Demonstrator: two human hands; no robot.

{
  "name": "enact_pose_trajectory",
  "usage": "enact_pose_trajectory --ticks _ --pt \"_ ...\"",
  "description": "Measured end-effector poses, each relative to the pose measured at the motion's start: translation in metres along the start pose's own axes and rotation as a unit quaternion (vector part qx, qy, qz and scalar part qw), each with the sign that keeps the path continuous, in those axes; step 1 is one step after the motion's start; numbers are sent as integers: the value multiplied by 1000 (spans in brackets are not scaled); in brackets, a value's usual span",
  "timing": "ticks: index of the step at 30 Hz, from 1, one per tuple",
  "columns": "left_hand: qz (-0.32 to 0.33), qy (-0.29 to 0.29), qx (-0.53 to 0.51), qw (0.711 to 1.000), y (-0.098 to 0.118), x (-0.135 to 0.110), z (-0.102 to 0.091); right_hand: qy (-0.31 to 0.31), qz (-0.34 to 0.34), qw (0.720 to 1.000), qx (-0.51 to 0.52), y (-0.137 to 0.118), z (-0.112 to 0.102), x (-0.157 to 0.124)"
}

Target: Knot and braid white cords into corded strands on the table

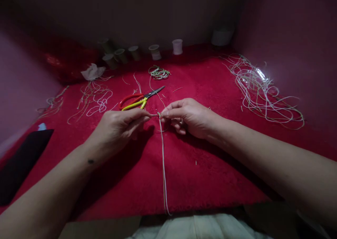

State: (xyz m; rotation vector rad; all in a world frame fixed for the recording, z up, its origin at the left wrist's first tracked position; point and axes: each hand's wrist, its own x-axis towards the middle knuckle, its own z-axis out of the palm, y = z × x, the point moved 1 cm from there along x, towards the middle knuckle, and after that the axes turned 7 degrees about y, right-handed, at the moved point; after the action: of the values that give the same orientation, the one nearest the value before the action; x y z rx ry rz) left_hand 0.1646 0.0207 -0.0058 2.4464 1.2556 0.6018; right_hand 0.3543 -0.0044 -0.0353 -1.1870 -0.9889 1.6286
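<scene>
My left hand (125, 124) pinches a short stretch of thin cord at the middle of the table. Close to its right, my right hand (184, 116) is closed, thumb against index finger, on the same work beside a small knot (159, 114). From that knot, white and green cords (163, 154) hang down toward me, past the table's front edge. A thin strand runs from my right fingers up to a bundle of knotted green and white cord (159, 72). Just beyond my hands lie scissors (142, 99) with red and yellow handles, blades pointing right.
Red cloth (210, 176) covers the table. Several thread spools (177, 46) line the back. Loose cords (263, 95) lie in a heap at right, with more cords (98, 98) at left by a crumpled white wrapper (92, 71). A black object (25, 163) rests at far left.
</scene>
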Motion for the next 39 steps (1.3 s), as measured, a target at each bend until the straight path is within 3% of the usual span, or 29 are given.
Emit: enact_pose_trajectory --ticks 4,10,17,23,27,30,33,34,36,37,39 --pt "75 63 34 995 8 0 7 -18 7 1000 5 -1 0 0" --pt "47 39 42 997 8 0 16 -1 42 999 16 -1 2 0" --pt "53 84 33 994 6 -1 21 8 28 1000 -8 3 1 3" --pt "32 83 -11 996 0 -2 29 -15 -16 999 -30 5 2 4" --pt "25 77 -60 995 0 0 32 20 -19 998 -54 6 5 4" --pt "39 84 14 996 7 1 27 26 -25 996 -82 5 5 3" --pt "6 146 62 987 14 0 15 57 -38 986 -155 1 0 3" --pt "-34 131 29 990 15 0 13 76 -49 977 -194 -2 -3 3" --pt "-153 -5 -103 983 15 -2 13 117 -86 949 -281 -6 -9 5" --pt "-218 -99 -186 953 15 -3 15 134 -107 932 -320 -8 -11 6" --pt "-316 -245 -340 851 17 -6 22 157 -138 907 -365 -11 -14 8"
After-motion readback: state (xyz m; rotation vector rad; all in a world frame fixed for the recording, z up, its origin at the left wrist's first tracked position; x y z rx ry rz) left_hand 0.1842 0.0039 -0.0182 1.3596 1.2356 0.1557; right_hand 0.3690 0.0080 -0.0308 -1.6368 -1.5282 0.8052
